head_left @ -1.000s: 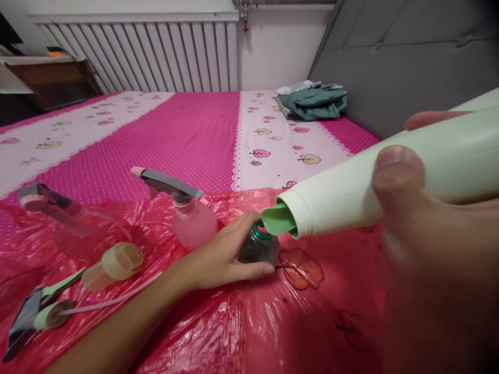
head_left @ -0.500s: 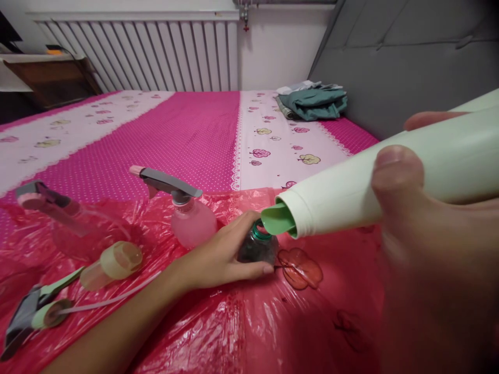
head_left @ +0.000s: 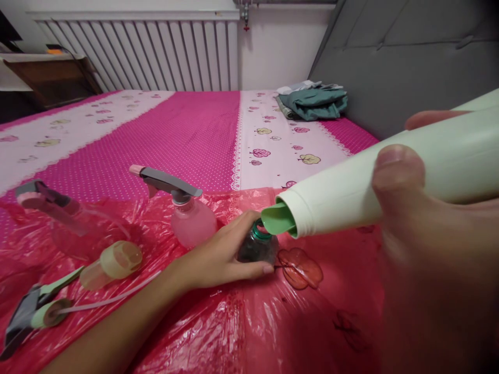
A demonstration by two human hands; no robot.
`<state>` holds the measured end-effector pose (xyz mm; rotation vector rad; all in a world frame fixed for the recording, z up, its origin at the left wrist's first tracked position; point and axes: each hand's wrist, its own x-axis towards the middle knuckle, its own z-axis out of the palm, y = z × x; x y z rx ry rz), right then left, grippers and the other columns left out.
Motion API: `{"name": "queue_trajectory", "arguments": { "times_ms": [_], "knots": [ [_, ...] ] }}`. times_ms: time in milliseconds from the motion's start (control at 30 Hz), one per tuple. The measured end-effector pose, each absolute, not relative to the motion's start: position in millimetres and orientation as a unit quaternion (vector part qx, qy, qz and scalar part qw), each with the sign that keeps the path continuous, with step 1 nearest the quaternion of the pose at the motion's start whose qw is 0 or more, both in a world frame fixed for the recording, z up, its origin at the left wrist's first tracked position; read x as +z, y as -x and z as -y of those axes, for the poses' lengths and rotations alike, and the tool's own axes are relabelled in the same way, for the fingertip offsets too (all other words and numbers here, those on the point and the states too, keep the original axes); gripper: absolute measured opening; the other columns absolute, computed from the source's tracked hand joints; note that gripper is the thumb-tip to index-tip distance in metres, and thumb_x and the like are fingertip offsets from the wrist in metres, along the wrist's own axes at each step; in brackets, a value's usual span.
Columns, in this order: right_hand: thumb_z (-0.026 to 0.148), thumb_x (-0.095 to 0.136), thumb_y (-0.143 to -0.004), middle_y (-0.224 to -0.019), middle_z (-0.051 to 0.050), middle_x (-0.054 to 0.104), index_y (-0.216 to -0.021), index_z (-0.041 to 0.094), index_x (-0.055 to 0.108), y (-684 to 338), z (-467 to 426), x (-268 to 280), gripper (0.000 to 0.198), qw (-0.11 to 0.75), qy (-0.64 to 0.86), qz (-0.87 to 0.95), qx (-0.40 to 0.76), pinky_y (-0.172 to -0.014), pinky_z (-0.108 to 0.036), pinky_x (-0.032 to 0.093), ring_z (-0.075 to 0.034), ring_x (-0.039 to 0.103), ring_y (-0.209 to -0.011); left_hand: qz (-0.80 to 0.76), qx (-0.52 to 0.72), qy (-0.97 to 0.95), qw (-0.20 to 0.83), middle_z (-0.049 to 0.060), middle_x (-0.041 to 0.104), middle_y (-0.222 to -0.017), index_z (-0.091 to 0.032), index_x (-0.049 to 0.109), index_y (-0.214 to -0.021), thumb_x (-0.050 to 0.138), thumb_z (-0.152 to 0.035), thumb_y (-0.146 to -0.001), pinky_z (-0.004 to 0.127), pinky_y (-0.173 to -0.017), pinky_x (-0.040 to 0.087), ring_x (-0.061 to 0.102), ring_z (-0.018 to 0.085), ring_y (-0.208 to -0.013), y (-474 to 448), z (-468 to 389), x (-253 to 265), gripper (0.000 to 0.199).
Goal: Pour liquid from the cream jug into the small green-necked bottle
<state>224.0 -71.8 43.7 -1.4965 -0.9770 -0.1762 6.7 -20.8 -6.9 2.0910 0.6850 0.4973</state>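
Cupping uncapped bottle [head_left: 257,252] mid-frame in left hand [head_left: 224,262], gripping jug [head_left: 343,192], already tipped, in right hand [head_left: 432,249]; showing no stream yet.

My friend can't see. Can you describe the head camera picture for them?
A right hand holds a pale green container tilted, its green spout at the mouth of a small bottle gripped by the left hand on a red plastic sheet. A pink spray bottle and loose spray head are to the left; a pink bedspread stretches behind.
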Motion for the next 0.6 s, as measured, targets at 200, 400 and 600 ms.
{"name": "queue_trajectory", "arguments": {
  "times_ms": [200,400,600],
  "knots": [
    [0.070,0.055,-0.087,-0.125,-0.006,0.042,-0.144,0.020,0.060,-222.9,71.4,43.6,0.076,0.620,0.652,0.429,-0.080,-0.107,-0.002,0.053,0.002,0.051,-0.115,-0.276,0.199,-0.837,0.429,0.013,0.065,-0.129,-0.021,0.045,-0.143,0.074,-0.052,-0.091,0.044,-0.093,0.054,0.065,0.032,-0.113,-7.1,20.8,-6.8,0.068],
    [0.069,0.056,-0.087,-0.126,-0.006,0.042,-0.144,0.020,0.059,-224.2,70.8,42.9,0.075,0.620,0.653,0.427,-0.078,-0.108,-0.005,0.054,0.001,0.050,-0.118,-0.271,0.199,-0.840,0.425,0.012,0.065,-0.127,-0.020,0.046,-0.143,0.075,-0.052,-0.091,0.042,-0.092,0.053,0.064,0.032,-0.112,-6.6,20.1,-7.1,0.068],
    [0.067,0.055,-0.088,-0.125,-0.006,0.042,-0.143,0.020,0.060,-222.5,73.1,45.0,0.073,0.624,0.651,0.424,-0.082,-0.109,-0.003,0.054,0.002,0.050,-0.116,-0.273,0.203,-0.838,0.426,0.013,0.065,-0.126,-0.021,0.046,-0.140,0.075,-0.054,-0.090,0.042,-0.089,0.054,0.064,0.032,-0.111,-6.5,19.4,-8.4,0.066]
  ]
}}
